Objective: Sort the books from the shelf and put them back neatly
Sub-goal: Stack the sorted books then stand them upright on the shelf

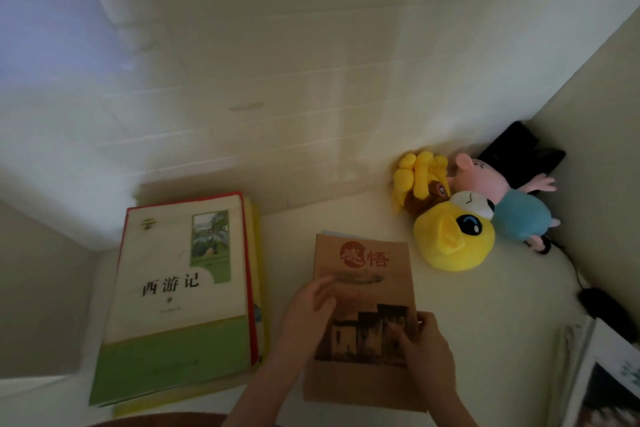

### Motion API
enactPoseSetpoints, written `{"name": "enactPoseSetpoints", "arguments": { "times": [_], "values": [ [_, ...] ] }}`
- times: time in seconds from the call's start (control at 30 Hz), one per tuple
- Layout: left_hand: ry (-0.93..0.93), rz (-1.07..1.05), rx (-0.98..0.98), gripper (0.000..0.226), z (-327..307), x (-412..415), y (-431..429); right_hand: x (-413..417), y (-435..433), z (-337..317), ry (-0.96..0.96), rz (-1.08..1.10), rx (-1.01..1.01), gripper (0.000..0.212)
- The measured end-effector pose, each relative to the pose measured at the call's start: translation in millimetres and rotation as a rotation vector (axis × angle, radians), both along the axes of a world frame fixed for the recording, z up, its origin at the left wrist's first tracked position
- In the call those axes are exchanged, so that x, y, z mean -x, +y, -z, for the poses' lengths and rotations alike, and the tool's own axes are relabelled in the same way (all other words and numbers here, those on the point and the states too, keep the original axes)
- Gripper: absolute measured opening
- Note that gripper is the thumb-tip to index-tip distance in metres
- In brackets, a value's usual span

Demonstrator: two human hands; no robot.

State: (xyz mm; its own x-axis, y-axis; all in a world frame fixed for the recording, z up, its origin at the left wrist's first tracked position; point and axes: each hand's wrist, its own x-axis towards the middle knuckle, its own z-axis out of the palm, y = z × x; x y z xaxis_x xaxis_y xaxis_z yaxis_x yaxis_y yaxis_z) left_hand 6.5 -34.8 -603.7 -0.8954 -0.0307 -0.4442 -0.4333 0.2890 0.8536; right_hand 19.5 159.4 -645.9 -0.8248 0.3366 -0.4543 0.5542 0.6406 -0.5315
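A brown book (367,274) with a red seal and a dark house picture lies flat on the cream shelf surface (502,305). My left hand (304,319) rests on its left edge with fingers stretched over the cover. At the book's right edge, my right hand (426,350) pinches it, thumb on the cover. To the left lies a stack of books (180,302), topped by a white and green one with a red spine edge; yellow books show underneath.
Plush toys sit in the back right corner: a yellow duck head (453,236), a pink pig in blue (498,198), a yellow and brown toy (420,180). A black object (519,156) lies behind them. A black cable (575,270) runs along the right wall.
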Motion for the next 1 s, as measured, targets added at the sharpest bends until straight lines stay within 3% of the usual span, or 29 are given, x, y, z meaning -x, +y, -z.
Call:
{"name": "enactPoseSetpoints", "arguments": {
  "times": [0.1, 0.23, 0.47, 0.67, 0.83, 0.93, 1.0],
  "values": [
    [-0.032, -0.005, -0.004, 0.036, 4.4, -2.6, -3.7, -2.3, 0.8, -2.2, 0.073, -0.075, -0.148, 0.033],
    [-0.039, 0.006, 0.013, 0.037, 3.9, -0.6, -7.2, 1.6, -2.6, -6.9, 0.151, -0.094, -0.222, 0.065],
    [0.039, 0.062, 0.022, 0.025, -14.4, 5.0, -13.8, 10.7, -25.8, -26.9, 0.221, -0.144, -0.002, 0.062],
    [0.287, 0.050, 0.009, 0.029, -67.4, 1.0, -45.4, 23.5, -68.7, -63.4, 0.346, -0.161, 0.227, 0.047],
    [0.427, -0.182, 0.250, 0.032, -88.2, -5.4, -120.5, 31.8, -141.5, -89.3, 0.260, -0.354, 0.435, 0.052],
    [0.410, -0.352, 0.460, 0.042, -82.7, -16.6, -167.3, 34.0, -184.3, -92.1, 0.173, -0.477, 0.452, 0.060],
    [0.304, -0.397, 0.485, 0.053, -78.7, -24.0, -189.2, 34.7, -205.9, -89.9, 0.133, -0.513, 0.427, 0.069]
  ]
}}
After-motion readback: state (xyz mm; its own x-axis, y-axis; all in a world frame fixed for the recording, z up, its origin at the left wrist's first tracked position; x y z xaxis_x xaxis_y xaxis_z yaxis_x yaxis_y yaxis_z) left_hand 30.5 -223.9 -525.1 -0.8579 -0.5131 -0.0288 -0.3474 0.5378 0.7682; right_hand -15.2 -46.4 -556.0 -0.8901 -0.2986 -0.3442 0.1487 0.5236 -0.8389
